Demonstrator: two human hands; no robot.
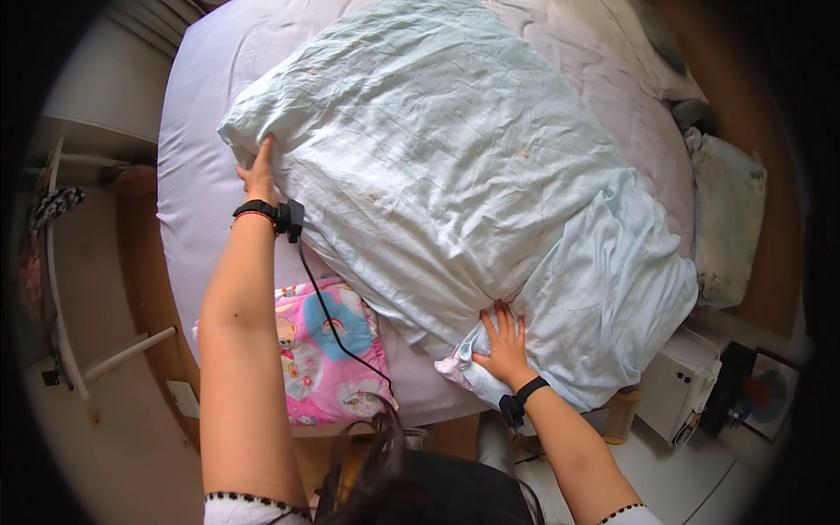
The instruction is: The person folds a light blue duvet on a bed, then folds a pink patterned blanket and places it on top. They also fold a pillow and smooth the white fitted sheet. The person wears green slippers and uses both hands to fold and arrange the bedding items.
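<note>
A pale blue quilt [420, 131], wrinkled and marked with small brownish stains, lies spread across the bed. My left hand [260, 175] is at its left edge, one digit on top of the cloth and another bent beside the edge. It appears to pinch the quilt there, though part of the hand is hidden. Lower right, my right hand [503, 350] rests palm down on the quilt with fingers spread. Beside that hand, a bunched piece of pale pink cloth [453, 367] shows at the quilt's near edge. Both wrists carry black straps with small devices.
A folded pink patterned cloth [341, 350] lies on the bed [197, 114] near its front edge. A cable from the left wrist device hangs over it. At the right are a pale cloth-covered object [726, 219] and a white box-shaped unit [678, 385]. White rails [131, 354] stand at the left.
</note>
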